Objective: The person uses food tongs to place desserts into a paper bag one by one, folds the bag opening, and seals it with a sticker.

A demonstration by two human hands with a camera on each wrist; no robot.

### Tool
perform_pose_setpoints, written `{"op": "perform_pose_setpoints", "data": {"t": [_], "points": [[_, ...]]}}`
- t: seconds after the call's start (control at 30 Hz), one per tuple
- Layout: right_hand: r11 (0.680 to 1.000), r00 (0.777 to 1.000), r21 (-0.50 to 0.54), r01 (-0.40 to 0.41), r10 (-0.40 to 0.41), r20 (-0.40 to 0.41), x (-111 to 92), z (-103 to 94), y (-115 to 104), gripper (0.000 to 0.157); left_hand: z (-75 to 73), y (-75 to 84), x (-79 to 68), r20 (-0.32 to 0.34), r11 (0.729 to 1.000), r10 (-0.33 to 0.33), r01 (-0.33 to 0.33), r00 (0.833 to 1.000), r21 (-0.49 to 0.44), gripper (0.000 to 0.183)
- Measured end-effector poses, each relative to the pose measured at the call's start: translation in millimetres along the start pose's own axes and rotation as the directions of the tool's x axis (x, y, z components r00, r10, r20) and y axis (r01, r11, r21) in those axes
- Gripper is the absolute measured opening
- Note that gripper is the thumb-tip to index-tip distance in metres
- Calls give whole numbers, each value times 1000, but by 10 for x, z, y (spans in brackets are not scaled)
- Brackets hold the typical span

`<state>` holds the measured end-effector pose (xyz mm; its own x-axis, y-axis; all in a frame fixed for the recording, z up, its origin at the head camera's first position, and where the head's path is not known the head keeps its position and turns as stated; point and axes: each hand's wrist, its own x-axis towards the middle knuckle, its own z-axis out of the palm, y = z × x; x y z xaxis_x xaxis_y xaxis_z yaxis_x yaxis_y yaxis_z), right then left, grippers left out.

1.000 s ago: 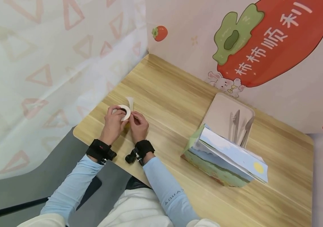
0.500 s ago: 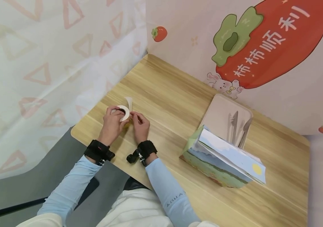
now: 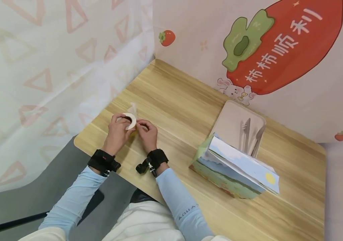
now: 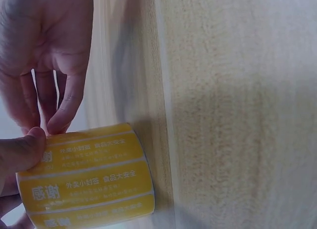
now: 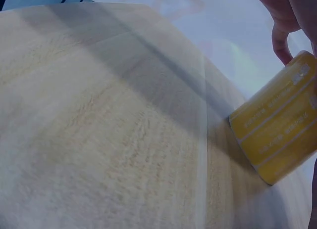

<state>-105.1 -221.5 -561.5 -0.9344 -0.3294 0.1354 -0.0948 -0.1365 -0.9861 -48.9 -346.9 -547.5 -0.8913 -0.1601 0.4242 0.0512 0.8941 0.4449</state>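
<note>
My left hand (image 3: 118, 134) holds a roll of stickers (image 3: 132, 122) at the left of the table, fingers in its core and thumb on its outer face. The wrist views show yellow labels with white print on the sticker roll (image 4: 94, 177). My right hand (image 3: 148, 135) is close against the roll's right side, thumb and fingertips pinching at its edge. In the left wrist view, the right hand's fingertips (image 4: 58, 124) meet the roll right by the left thumb (image 4: 27, 147). A pale loose strip (image 3: 133, 108) sticks up beyond the roll.
A folded card box (image 3: 228, 174) with a landscape print stands on the wooden table (image 3: 177, 100), to the right. Behind it lies a pinkish tray (image 3: 227, 117) bearing cutlery, including a knife (image 3: 247, 134). Printed cloth walls border the table at the back and left.
The loose strip has bent and shifted slightly left, looking more crumpled and translucent. Both hands stay at the roll with only small finger movements. The head view has shifted slightly.
</note>
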Motion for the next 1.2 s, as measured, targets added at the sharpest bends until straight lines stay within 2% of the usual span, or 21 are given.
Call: {"op": "perform_pose_setpoints", "data": {"t": [0.03, 0.13, 0.27, 0.43, 0.6, 0.7, 0.8, 0.93, 1.0, 1.07, 1.2], "points": [[1000, 1000, -17, -5, 5, 10, 7, -3, -20, 15, -1, 1, -3, -1, 1000, -4, 4, 1000, -3, 23], [997, 999, -62, -43, 43, -4, 76, -20, 98, 13, 8, -2, -8, -10, 1000, -5, 5, 1000, 0, 23], [988, 989, -83, -128, 121, -85, 170, -82, 301, 10, 18, -1, -9, -18, 1000, 0, 1, 1000, 15, 24], [975, 966, -70, -210, 196, -171, 211, -204, 279, 10, 16, 8, -11, -29, 999, 2, -1, 1000, 42, 25], [964, 929, 38, -264, 265, -257, 267, -340, 193, 8, 26, 9, -31, -52, 998, 1, 2, 999, 59, 24], [958, 915, 125, -256, 282, -289, 309, -426, 95, 8, 28, 17, -47, -41, 998, -22, 24, 999, 52, 26], [955, 910, 179, -234, 281, -307, 325, -514, -20, 9, 18, 28, -69, 7, 998, -45, 44, 999, 35, 31], [948, 914, 229, -221, 283, -289, 347, -592, -182, 11, -33, 28, -65, 43, 998, -63, 63, 997, -5, 40], [940, 917, 259, -222, 291, -272, 353, -614, -262, 11, -58, 36, -51, 23, 999, -45, 45, 999, -15, 43], [929, 918, 294, -225, 304, -256, 345, -621, -330, 12, -73, 69, -37, -18, 1000, 4, -4, 1000, -7, 44], [907, 925, 360, -219, 311, -221, 311, -633, -460, 13, -27, 257, 27, -78, 992, 123, -124, 989, -14, 44]]}}
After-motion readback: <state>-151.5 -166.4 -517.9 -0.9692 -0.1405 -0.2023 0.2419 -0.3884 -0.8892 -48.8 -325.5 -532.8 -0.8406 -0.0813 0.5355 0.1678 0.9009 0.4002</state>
